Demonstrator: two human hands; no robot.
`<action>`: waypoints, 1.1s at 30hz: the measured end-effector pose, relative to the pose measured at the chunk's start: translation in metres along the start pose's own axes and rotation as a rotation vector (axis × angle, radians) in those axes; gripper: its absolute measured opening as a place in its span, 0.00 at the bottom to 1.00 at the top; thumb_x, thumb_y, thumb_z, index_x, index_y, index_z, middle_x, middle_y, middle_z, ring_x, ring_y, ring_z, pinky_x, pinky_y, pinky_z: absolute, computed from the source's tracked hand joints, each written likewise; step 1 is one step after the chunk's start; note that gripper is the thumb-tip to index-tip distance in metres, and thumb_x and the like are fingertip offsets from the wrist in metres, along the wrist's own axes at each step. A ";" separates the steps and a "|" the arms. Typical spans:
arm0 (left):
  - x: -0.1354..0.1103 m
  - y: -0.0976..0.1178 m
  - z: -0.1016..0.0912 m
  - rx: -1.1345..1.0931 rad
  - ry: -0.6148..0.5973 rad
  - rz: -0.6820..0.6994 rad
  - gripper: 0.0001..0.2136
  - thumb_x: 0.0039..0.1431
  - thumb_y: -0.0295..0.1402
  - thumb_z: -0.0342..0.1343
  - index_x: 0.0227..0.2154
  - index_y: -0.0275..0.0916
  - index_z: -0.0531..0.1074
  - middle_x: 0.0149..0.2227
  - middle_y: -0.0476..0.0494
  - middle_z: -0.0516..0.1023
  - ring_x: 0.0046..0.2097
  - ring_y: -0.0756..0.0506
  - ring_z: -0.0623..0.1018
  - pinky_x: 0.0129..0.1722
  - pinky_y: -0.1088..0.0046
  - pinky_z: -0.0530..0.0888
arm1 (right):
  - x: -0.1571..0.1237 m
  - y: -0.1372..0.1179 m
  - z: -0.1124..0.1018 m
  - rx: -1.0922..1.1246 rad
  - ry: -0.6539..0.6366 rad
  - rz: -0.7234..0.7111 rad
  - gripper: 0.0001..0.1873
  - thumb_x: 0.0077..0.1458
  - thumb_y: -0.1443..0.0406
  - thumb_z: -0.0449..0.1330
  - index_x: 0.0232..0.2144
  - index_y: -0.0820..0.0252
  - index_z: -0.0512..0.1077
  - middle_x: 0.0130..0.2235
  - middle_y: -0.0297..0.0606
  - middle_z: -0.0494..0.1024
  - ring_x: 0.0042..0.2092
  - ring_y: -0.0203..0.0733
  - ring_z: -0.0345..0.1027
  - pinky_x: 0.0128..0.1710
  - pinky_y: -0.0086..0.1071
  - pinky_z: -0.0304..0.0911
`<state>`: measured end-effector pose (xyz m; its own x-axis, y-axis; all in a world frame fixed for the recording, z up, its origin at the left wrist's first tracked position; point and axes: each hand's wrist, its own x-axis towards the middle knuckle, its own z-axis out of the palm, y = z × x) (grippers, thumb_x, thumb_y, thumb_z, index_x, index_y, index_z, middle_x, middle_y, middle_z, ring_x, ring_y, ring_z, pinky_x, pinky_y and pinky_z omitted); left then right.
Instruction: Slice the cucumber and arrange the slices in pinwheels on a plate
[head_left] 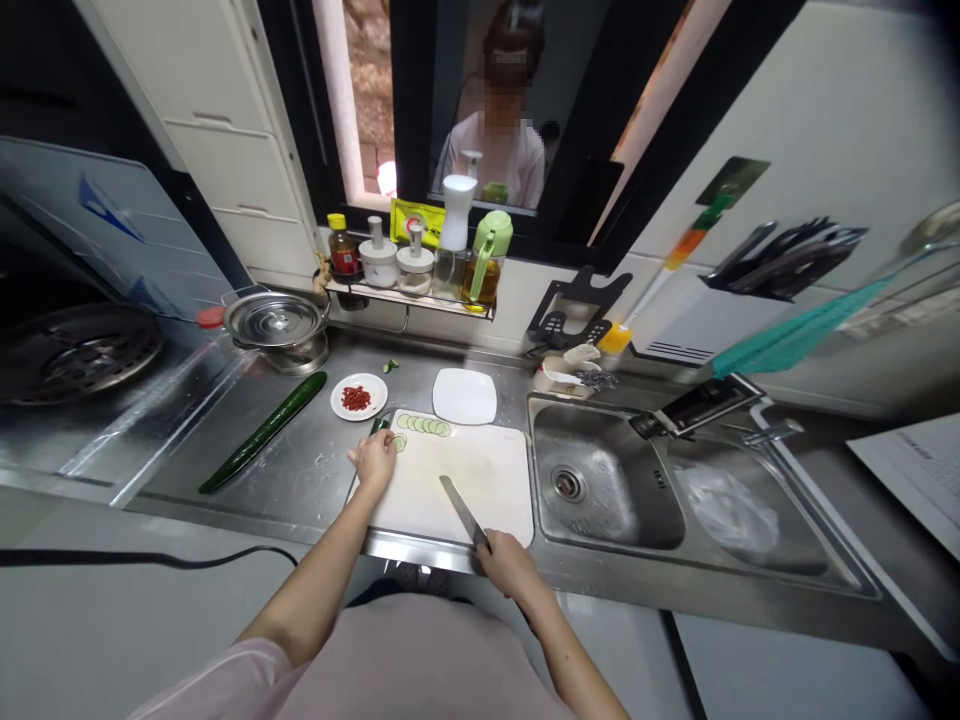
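A white cutting board [480,480] lies on the steel counter in front of me. My right hand [510,562] is closed around the handle of a kitchen knife [461,508], whose blade points up and left over the board. At the board's upper left corner, my left hand [374,460] has its fingers bent and pinched at a couple of cucumber slices [400,441]. Just beyond these fingers is a dark green cucumber piece [380,425]. A row of overlapping cucumber slices [424,425] lies along the board's far edge.
Left of the board lie a whole cucumber [264,432] and a plate [337,407] of chopped red pieces. Behind it is a white square plate [464,396]. A steel pot [289,350] stands back left; a sink [611,520] adjoins on the right. Above hangs a condiment shelf [420,298].
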<state>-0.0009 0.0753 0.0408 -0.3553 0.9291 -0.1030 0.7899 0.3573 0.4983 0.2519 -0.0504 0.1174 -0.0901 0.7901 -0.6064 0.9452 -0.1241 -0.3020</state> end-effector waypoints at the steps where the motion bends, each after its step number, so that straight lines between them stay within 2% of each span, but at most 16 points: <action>1: 0.000 0.000 0.001 0.014 0.013 0.016 0.11 0.58 0.31 0.50 0.41 0.44 0.74 0.45 0.43 0.78 0.48 0.39 0.70 0.48 0.59 0.58 | 0.000 0.000 0.000 0.000 0.005 -0.001 0.16 0.59 0.66 0.46 0.39 0.60 0.74 0.35 0.42 0.79 0.35 0.40 0.73 0.35 0.28 0.59; 4: -0.002 -0.002 0.003 0.061 0.022 0.074 0.12 0.60 0.32 0.49 0.42 0.44 0.75 0.49 0.41 0.76 0.49 0.38 0.69 0.48 0.58 0.58 | -0.001 0.000 0.000 -0.009 0.011 -0.002 0.16 0.59 0.67 0.46 0.38 0.60 0.74 0.35 0.43 0.79 0.35 0.41 0.73 0.34 0.28 0.59; 10: -0.008 -0.008 0.006 0.124 -0.006 0.160 0.12 0.61 0.32 0.48 0.40 0.45 0.77 0.47 0.41 0.76 0.49 0.38 0.68 0.48 0.57 0.58 | 0.001 0.000 0.001 -0.009 0.009 0.002 0.16 0.59 0.67 0.46 0.38 0.60 0.74 0.34 0.41 0.79 0.34 0.40 0.73 0.34 0.28 0.58; 15: -0.008 -0.007 0.007 0.097 0.014 0.134 0.12 0.60 0.33 0.49 0.41 0.45 0.77 0.47 0.41 0.75 0.49 0.38 0.67 0.48 0.57 0.58 | 0.004 0.003 0.004 0.015 0.025 -0.003 0.15 0.60 0.66 0.47 0.37 0.60 0.74 0.35 0.41 0.79 0.35 0.40 0.72 0.33 0.27 0.56; 20: -0.014 0.016 0.017 -0.014 0.053 0.061 0.14 0.59 0.34 0.49 0.44 0.47 0.76 0.49 0.40 0.73 0.51 0.38 0.67 0.49 0.58 0.59 | 0.009 0.009 0.002 0.015 0.115 0.015 0.14 0.60 0.65 0.47 0.37 0.60 0.73 0.37 0.43 0.79 0.40 0.41 0.72 0.33 0.27 0.53; 25: -0.015 0.046 0.032 -0.009 -0.028 0.149 0.15 0.59 0.36 0.49 0.46 0.47 0.74 0.49 0.40 0.72 0.52 0.38 0.67 0.50 0.58 0.59 | 0.010 0.018 -0.004 0.016 0.180 0.096 0.14 0.61 0.64 0.47 0.39 0.60 0.72 0.39 0.44 0.79 0.42 0.42 0.71 0.33 0.28 0.51; 33: 0.012 0.070 0.041 0.121 -0.123 0.285 0.17 0.60 0.36 0.48 0.51 0.47 0.71 0.49 0.38 0.71 0.52 0.37 0.66 0.50 0.57 0.58 | 0.008 0.034 0.007 0.041 0.189 0.120 0.14 0.61 0.65 0.47 0.39 0.61 0.72 0.39 0.44 0.79 0.40 0.41 0.71 0.33 0.28 0.50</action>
<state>0.0707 0.1151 0.0397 -0.0539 0.9952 -0.0812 0.9051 0.0830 0.4170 0.2812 -0.0529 0.0970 0.0860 0.8662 -0.4923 0.9318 -0.2449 -0.2680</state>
